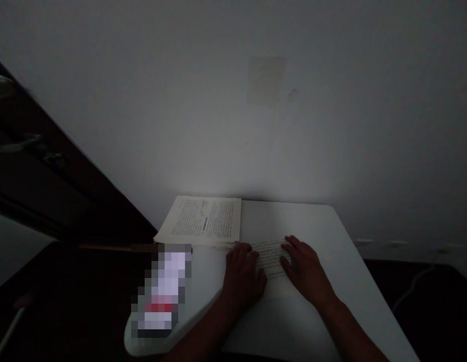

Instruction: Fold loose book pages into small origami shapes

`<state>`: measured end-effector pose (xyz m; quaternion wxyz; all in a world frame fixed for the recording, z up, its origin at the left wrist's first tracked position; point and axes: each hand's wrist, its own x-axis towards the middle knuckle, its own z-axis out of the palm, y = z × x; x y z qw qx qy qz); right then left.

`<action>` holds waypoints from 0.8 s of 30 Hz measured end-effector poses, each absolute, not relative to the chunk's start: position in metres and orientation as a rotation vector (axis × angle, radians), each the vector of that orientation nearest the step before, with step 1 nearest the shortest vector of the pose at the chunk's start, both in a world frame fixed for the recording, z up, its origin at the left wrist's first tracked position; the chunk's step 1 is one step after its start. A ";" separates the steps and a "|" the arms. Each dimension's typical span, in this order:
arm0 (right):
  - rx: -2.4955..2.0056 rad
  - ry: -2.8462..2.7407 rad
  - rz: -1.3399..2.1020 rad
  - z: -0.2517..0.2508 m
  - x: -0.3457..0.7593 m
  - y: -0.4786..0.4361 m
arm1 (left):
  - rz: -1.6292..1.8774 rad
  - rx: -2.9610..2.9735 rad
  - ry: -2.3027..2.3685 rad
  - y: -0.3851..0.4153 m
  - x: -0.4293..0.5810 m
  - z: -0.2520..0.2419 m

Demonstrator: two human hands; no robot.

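A printed sheet of paper (270, 259) lies on the white table (289, 322) between my two hands. My left hand (244, 275) rests at the sheet's left edge with its fingers bent and closed on that side of the paper. At the opposite edge, my right hand (307, 269) has its fingers apart, the fingertips touching the paper. Farther back on the left is a stack of printed pages (206, 221), lying near the wall. In the dim light the lower part of the sheet is hard to make out.
A phone-like object, blurred by pixels (163, 291), lies at the table's left front. The pale wall (203, 125) stands right behind the table. A dark door with a handle (33, 143) is on the left. A pale cable (414, 281) hangs at the right.
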<state>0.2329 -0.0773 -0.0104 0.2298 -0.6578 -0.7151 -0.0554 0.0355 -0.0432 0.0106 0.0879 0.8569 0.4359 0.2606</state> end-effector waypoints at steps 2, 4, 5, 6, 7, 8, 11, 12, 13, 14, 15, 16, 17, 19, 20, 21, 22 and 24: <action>-1.839 -1.972 -0.164 -0.008 0.232 -0.077 | 0.813 2.507 1.298 -0.042 0.035 0.011; -1.863 -1.979 -0.169 -0.006 0.232 -0.077 | 0.871 2.450 1.298 -0.040 0.034 0.011; -1.866 -1.987 -0.168 -0.006 0.232 -0.077 | 0.903 2.409 1.292 -0.039 0.034 0.011; -1.864 -1.999 -0.165 -0.005 0.231 -0.077 | 0.933 2.353 1.280 -0.038 0.033 0.011; -1.859 -2.012 -0.159 -0.005 0.231 -0.077 | 0.954 2.284 1.262 -0.038 0.032 0.011; -1.852 -2.023 -0.149 -0.005 0.231 -0.076 | 0.966 2.204 1.240 -0.036 0.031 0.012; -1.810 -2.050 -0.101 -0.005 0.231 -0.075 | 0.961 1.974 1.117 -0.032 0.025 0.015; -1.790 -2.055 -0.083 -0.005 0.231 -0.074 | 0.966 1.924 1.056 -0.031 0.023 0.016; -1.768 -2.057 -0.066 -0.004 0.231 -0.074 | 0.975 1.883 1.002 -0.030 0.020 0.018; -1.745 -2.060 -0.048 -0.003 0.230 -0.073 | 0.977 1.849 0.952 -0.029 0.017 0.019; -1.724 -2.062 -0.030 -0.002 0.230 -0.073 | 0.968 1.835 0.905 -0.028 0.015 0.021; -1.705 -2.065 -0.013 -0.002 0.230 -0.072 | 0.956 1.832 0.863 -0.028 0.013 0.022; -1.688 -2.070 0.002 -0.001 0.230 -0.072 | 0.938 1.838 0.823 -0.027 0.010 0.024; -1.655 -2.087 0.026 -0.001 0.231 -0.071 | 0.898 1.864 0.741 -0.027 0.007 0.026; -1.634 -2.097 0.038 -0.001 0.231 -0.070 | 0.882 1.878 0.696 -0.026 0.005 0.026; -1.609 -2.106 0.050 -0.001 0.232 -0.070 | 0.868 1.895 0.653 -0.026 0.004 0.025; -1.583 -2.111 0.064 -0.002 0.232 -0.069 | 0.852 1.917 0.613 -0.025 0.003 0.024; -1.534 -2.111 0.102 -0.002 0.233 -0.068 | 0.816 1.975 0.566 -0.023 0.003 0.020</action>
